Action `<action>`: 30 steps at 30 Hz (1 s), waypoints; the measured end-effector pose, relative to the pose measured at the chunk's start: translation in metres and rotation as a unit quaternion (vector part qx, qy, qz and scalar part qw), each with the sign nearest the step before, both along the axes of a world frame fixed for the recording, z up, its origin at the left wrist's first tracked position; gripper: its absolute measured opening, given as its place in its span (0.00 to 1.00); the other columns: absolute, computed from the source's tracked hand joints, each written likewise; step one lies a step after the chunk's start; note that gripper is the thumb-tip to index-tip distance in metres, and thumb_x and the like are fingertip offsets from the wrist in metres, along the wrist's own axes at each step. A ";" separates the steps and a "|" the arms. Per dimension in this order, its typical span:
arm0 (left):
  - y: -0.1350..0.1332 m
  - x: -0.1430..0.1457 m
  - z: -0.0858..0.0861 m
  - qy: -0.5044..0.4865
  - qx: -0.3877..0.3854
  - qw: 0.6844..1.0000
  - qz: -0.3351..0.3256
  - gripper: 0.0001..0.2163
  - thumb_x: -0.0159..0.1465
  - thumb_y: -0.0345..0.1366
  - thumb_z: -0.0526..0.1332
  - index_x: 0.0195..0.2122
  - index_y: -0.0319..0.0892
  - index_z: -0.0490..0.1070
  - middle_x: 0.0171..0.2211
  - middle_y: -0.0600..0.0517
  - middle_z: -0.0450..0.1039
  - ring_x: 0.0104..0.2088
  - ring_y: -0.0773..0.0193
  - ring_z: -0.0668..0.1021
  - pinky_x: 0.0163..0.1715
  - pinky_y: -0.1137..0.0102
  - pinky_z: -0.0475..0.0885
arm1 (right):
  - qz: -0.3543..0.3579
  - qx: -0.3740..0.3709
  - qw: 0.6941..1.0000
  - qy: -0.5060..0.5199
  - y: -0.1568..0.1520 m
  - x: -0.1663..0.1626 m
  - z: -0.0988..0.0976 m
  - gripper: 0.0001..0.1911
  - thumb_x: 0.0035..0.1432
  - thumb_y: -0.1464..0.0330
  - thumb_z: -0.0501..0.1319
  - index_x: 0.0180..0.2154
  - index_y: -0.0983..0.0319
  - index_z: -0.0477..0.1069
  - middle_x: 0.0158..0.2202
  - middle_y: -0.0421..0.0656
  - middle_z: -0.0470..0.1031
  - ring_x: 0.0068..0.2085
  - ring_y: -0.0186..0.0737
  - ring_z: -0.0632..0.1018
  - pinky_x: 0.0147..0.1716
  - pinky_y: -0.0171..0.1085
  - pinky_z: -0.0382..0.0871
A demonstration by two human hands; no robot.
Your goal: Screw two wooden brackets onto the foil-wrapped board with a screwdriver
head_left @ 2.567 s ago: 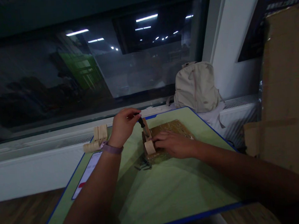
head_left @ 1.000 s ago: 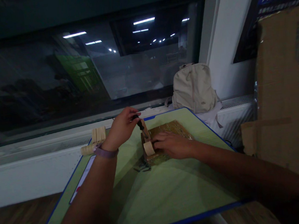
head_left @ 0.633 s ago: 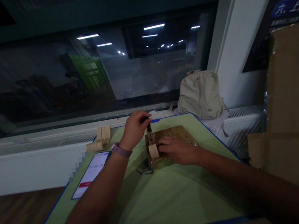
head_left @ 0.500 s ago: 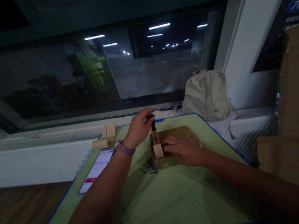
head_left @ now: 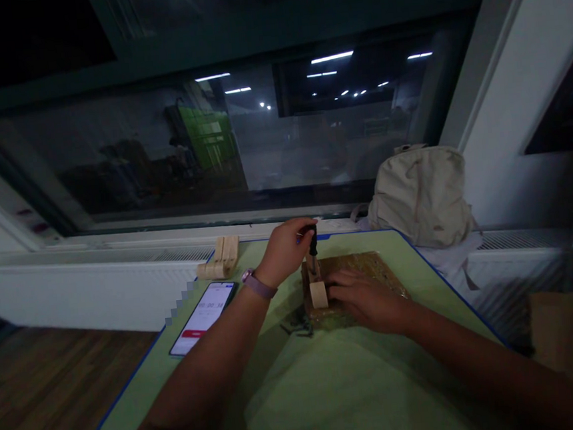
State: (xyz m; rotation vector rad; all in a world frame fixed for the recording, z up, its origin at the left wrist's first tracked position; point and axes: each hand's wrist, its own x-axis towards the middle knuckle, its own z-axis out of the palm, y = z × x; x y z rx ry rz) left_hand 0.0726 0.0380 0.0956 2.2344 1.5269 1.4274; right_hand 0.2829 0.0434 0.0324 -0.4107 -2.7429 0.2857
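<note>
We hold a small black screwdriver in our left hand. Our fingers are closed around its top, and it stands almost straight up. Its tip goes down into a little wooden piece. We think a screw is being turned in there, but the tip is too dark and small for us to see, so we cannot say how far in it is.

Our right hand lies flat with the fingers open, pressing on the wooden piece and on the brown board under it. It grips nothing.

The wooden piece is pale, with a round end facing us. It stands at the left edge of the board, in the middle of the green mat.

A few dark screws lie loose just beside the board, so more work may be left.
</note>
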 end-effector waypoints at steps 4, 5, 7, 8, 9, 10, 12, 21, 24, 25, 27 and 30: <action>-0.001 0.001 0.001 0.001 0.018 1.000 -0.012 0.06 0.63 0.29 0.63 0.41 0.41 0.78 0.39 0.49 0.80 0.38 0.63 0.79 0.38 0.70 0.75 | -0.002 0.010 1.000 -0.004 0.001 -0.001 0.000 0.20 0.57 0.82 0.56 0.48 0.61 0.73 0.51 0.49 0.73 0.51 0.47 0.72 0.51 0.46 0.65; -0.001 0.001 0.002 0.003 0.030 1.000 -0.006 0.04 0.62 0.30 0.65 0.38 0.41 0.77 0.37 0.50 0.79 0.37 0.63 0.79 0.36 0.70 0.74 | -0.001 0.013 1.000 -0.006 0.001 -0.001 0.000 0.20 0.56 0.83 0.56 0.47 0.61 0.73 0.51 0.49 0.73 0.51 0.47 0.72 0.51 0.46 0.65; -0.002 0.002 0.003 0.005 0.049 0.999 0.012 0.01 0.61 0.30 0.67 0.34 0.40 0.77 0.34 0.50 0.77 0.35 0.64 0.77 0.34 0.70 0.74 | 0.001 0.019 1.000 -0.006 0.001 0.000 0.000 0.19 0.56 0.83 0.56 0.46 0.62 0.73 0.50 0.48 0.73 0.50 0.47 0.72 0.51 0.45 0.65; -0.002 0.001 0.004 0.003 0.052 0.998 0.021 0.01 0.60 0.30 0.67 0.33 0.40 0.77 0.33 0.50 0.76 0.34 0.64 0.77 0.34 0.70 0.74 | 0.000 0.022 1.000 -0.006 0.001 0.000 0.000 0.18 0.56 0.82 0.56 0.46 0.62 0.73 0.50 0.48 0.74 0.50 0.46 0.72 0.51 0.45 0.65; -0.001 0.001 0.004 -0.002 0.051 0.998 0.025 0.01 0.60 0.29 0.67 0.33 0.40 0.77 0.33 0.50 0.76 0.35 0.63 0.77 0.35 0.69 0.74 | 0.000 0.025 1.000 -0.007 0.001 0.000 -0.001 0.18 0.57 0.82 0.57 0.46 0.61 0.73 0.50 0.48 0.74 0.50 0.46 0.72 0.51 0.45 0.65; -0.001 0.000 0.003 -0.010 0.045 0.999 0.024 0.03 0.60 0.28 0.66 0.34 0.41 0.77 0.34 0.50 0.76 0.35 0.63 0.78 0.36 0.69 0.74 | -0.002 0.029 1.000 -0.009 0.002 0.000 -0.001 0.18 0.57 0.82 0.57 0.46 0.61 0.74 0.49 0.48 0.74 0.50 0.46 0.72 0.51 0.45 0.65; 0.000 -0.001 0.001 -0.034 0.018 0.999 0.016 0.06 0.61 0.27 0.64 0.38 0.41 0.77 0.36 0.50 0.78 0.37 0.62 0.79 0.38 0.68 0.76 | -0.006 0.037 0.999 -0.014 0.002 0.000 -0.002 0.17 0.58 0.81 0.57 0.46 0.61 0.74 0.49 0.48 0.74 0.50 0.46 0.72 0.51 0.45 0.65; 0.000 -0.004 0.002 -0.001 0.041 0.999 0.020 0.02 0.59 0.31 0.68 0.33 0.42 0.76 0.33 0.52 0.75 0.33 0.64 0.77 0.34 0.70 0.73 | -0.008 0.036 0.999 -0.004 0.002 -0.002 -0.003 0.14 0.61 0.79 0.57 0.46 0.62 0.75 0.49 0.49 0.74 0.49 0.46 0.73 0.51 0.45 0.65; -0.001 -0.004 0.003 0.004 0.031 0.999 0.024 0.01 0.60 0.30 0.65 0.33 0.42 0.75 0.33 0.52 0.75 0.35 0.63 0.77 0.36 0.69 0.73 | -0.007 0.035 0.999 -0.008 0.001 -0.002 -0.002 0.16 0.60 0.79 0.58 0.47 0.61 0.75 0.51 0.49 0.74 0.50 0.46 0.72 0.52 0.45 0.64; -0.001 -0.004 0.003 -0.001 0.023 1.000 0.019 0.02 0.61 0.29 0.64 0.34 0.42 0.74 0.34 0.51 0.76 0.36 0.63 0.78 0.37 0.69 0.73 | -0.007 0.035 0.999 -0.010 0.001 -0.002 -0.001 0.16 0.59 0.79 0.58 0.47 0.61 0.75 0.51 0.49 0.74 0.50 0.45 0.72 0.52 0.45 0.64; -0.001 -0.003 0.003 -0.010 0.011 1.000 0.005 0.04 0.61 0.27 0.61 0.35 0.41 0.74 0.35 0.51 0.77 0.37 0.63 0.79 0.37 0.69 0.74 | -0.011 0.033 0.999 -0.016 0.000 -0.001 0.000 0.17 0.59 0.79 0.58 0.48 0.61 0.75 0.49 0.49 0.74 0.50 0.45 0.72 0.52 0.44 0.64; -0.002 -0.001 0.003 -0.007 0.013 1.000 -0.002 0.02 0.61 0.29 0.62 0.32 0.42 0.72 0.32 0.52 0.76 0.34 0.64 0.78 0.35 0.70 0.73 | -0.019 0.025 0.999 -0.018 -0.001 -0.001 0.001 0.17 0.59 0.79 0.58 0.47 0.61 0.75 0.49 0.47 0.74 0.49 0.44 0.72 0.51 0.43 0.65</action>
